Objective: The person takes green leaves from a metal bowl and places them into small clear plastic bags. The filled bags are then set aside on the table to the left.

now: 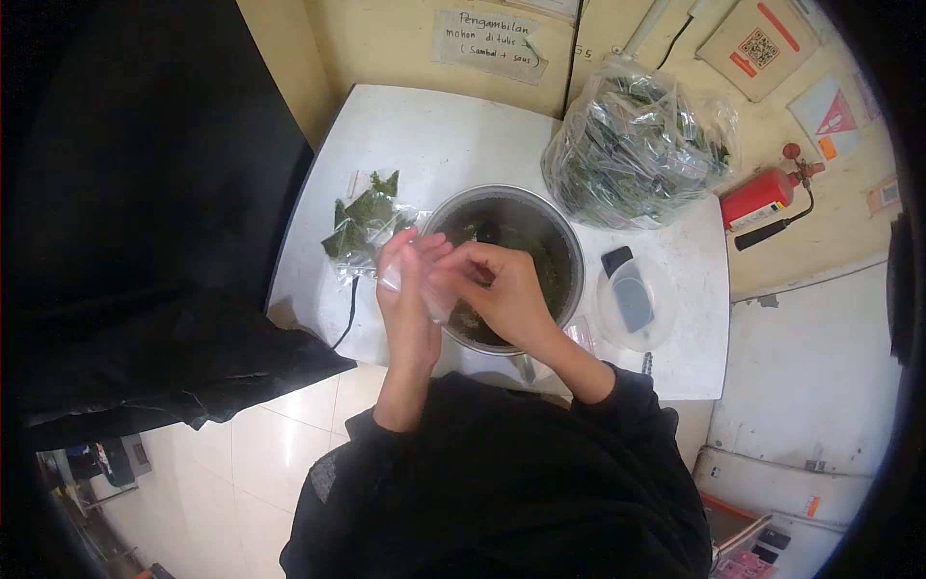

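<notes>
My left hand [406, 304] holds a small clear plastic bag [438, 300] above the left rim of a round metal pot [576, 253]. The fingers of my right hand [503, 289] pinch at the same bag from the other side, over the pot. Inside the pot lies a dark green, crumbly mass [557, 271] with a small black object [488, 232] in it; my hands hide part of it. Left of the pot, several small filled clear bags [362, 221] of green contents lie in a pile on the white table [448, 137].
A large clear bag [636, 152] packed with similar small bags stands at the back right. A translucent round container [636, 304] and a dark phone-like object [616, 258] are right of the pot. Flat empty bags [581, 334] lie near the front edge. A fire extinguisher [767, 195] is beyond the table's right side.
</notes>
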`<state>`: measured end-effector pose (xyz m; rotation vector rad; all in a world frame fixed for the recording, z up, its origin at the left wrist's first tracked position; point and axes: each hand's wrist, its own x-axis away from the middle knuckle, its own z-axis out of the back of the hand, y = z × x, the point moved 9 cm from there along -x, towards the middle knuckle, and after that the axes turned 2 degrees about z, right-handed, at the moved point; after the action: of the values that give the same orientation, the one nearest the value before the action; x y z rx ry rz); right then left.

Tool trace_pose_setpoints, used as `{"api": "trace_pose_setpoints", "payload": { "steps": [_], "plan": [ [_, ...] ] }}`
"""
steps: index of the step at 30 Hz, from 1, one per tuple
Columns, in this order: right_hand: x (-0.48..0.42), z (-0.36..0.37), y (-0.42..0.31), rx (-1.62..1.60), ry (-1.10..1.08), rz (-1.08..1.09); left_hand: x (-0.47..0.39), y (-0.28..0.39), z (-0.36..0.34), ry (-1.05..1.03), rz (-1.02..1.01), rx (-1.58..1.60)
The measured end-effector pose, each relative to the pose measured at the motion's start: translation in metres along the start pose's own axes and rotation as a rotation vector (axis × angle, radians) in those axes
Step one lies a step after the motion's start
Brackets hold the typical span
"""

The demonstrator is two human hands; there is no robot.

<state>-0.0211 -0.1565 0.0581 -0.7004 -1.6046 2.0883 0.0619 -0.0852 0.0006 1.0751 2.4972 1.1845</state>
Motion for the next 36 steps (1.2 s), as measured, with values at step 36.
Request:
{"api": "trace_pose_setpoints", "payload": {
  "steps": [36],
  "plan": [
    [0.011,0.053,-0.036,0.340,0.397,0.326,0.015,0.008,0.027,-0.018,-0.057,-0.240]
  ]
}}
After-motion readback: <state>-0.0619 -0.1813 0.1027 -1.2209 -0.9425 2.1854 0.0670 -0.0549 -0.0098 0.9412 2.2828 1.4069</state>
